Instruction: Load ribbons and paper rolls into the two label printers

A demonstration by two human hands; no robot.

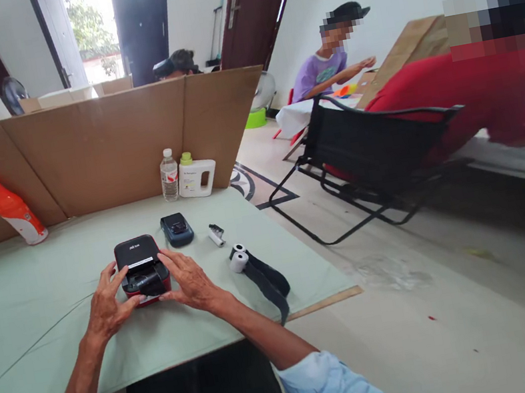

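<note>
In front of me on the table, a small black box with red sides has its top part raised, and dark parts show inside its front. Along its left side, my left hand grips it with fingers at the upper edge and thumb at the front corner. My right hand holds the right side the same way. Just beyond lies a dark blue handheld device. Farther right are a small white and black piece, two white paper rolls and a black strap.
A cardboard screen stands along the table's far edge. Before it are an orange bottle, a clear water bottle and a white jug. Right of the pale green table stands a black folding chair; several people sit around.
</note>
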